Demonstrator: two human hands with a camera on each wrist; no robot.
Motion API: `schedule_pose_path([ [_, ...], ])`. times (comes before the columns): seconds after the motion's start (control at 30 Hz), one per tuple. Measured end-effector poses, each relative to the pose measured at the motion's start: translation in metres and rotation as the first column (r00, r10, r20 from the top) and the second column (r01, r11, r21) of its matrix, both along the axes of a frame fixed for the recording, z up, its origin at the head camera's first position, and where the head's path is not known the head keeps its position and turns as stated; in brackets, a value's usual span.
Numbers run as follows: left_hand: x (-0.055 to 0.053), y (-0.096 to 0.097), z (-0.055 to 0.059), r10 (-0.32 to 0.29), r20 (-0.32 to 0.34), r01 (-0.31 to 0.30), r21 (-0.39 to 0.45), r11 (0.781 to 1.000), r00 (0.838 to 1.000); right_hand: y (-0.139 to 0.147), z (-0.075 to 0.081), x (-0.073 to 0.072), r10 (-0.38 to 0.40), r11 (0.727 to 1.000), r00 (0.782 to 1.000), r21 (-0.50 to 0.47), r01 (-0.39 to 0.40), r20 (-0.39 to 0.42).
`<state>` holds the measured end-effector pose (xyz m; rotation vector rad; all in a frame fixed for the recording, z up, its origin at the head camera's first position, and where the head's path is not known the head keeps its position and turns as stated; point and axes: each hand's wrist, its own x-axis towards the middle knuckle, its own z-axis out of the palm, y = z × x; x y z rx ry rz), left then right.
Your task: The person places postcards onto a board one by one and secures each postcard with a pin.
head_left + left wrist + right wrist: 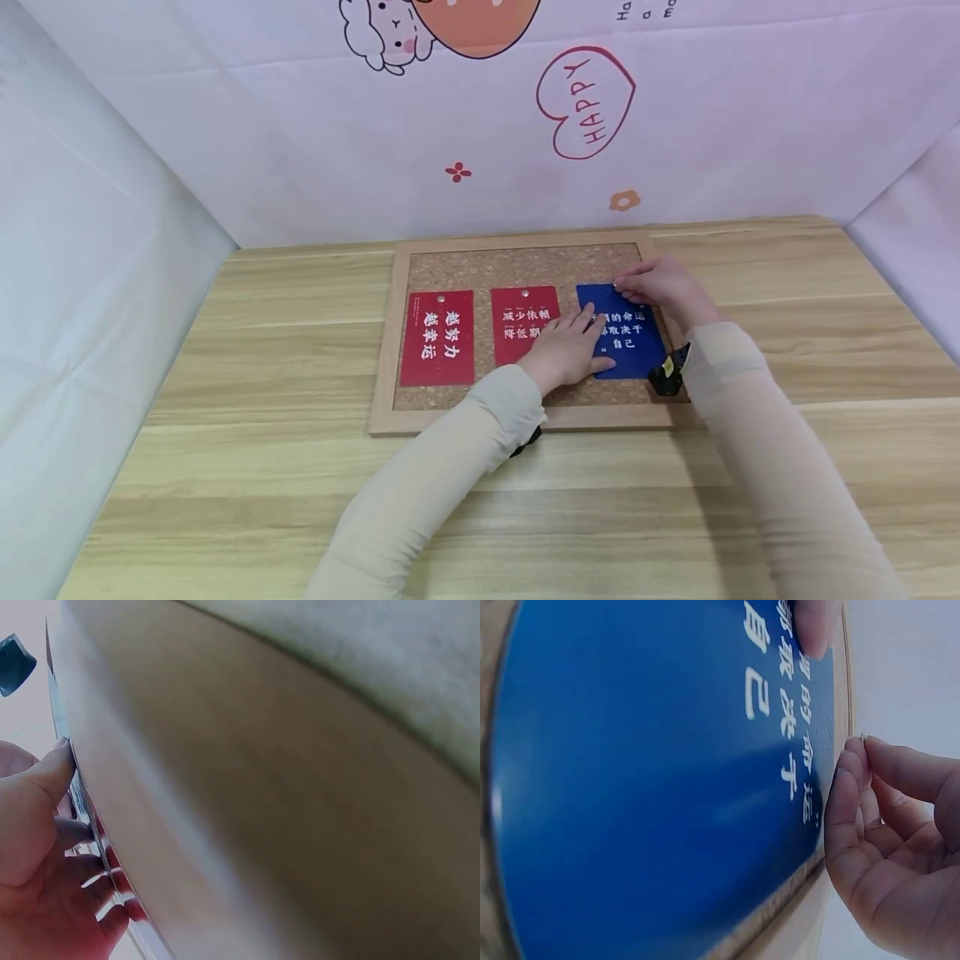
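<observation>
A blue card (633, 358) with white characters lies on the right part of a wood-framed cork board (502, 265). My left hand (566, 350) rests with spread fingers across the blue card's left side and partly covers the middle red card (517, 300). At the blue card's top edge, my right hand (663, 292) pinches a small thumbtack (863, 739) between thumb and index finger. The tack's point is hidden by the fingers. In the left wrist view, the fingertips (116, 919) press along the board.
Another red card (437, 350) hangs on the board's left side, a round tack (441, 299) at its top. A similar tack (525, 293) holds the middle red card. The board lies on a wooden table (285, 375), in front of a printed white cloth (337, 150).
</observation>
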<state>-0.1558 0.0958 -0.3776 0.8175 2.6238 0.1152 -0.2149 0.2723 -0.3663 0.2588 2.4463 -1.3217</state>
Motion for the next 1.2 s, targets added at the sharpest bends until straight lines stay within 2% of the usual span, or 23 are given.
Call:
schedule_pose_path([
  [0.33,0.0,0.003,0.0,0.01,-0.013,-0.01,-0.019,1.0,1.0,-0.005,-0.001,0.0,-0.005,0.999,1.0,0.032,0.004,0.008],
  [0.6,0.0,0.004,0.005,0.003,-0.021,-0.004,-0.042,0.999,1.0,-0.006,-0.001,0.0,-0.016,1.0,0.999,0.011,0.016,0.031],
  [1.0,-0.008,0.001,0.009,-0.038,0.05,0.04,-0.038,0.998,0.998,-0.007,-0.002,-0.001,-0.002,1.0,0.999,0.023,0.002,0.032],
  [1.2,-0.009,0.0,0.01,-0.049,0.063,0.052,-0.039,0.998,0.997,-0.006,-0.003,-0.002,0.0,1.0,0.999,0.028,-0.001,0.037],
])
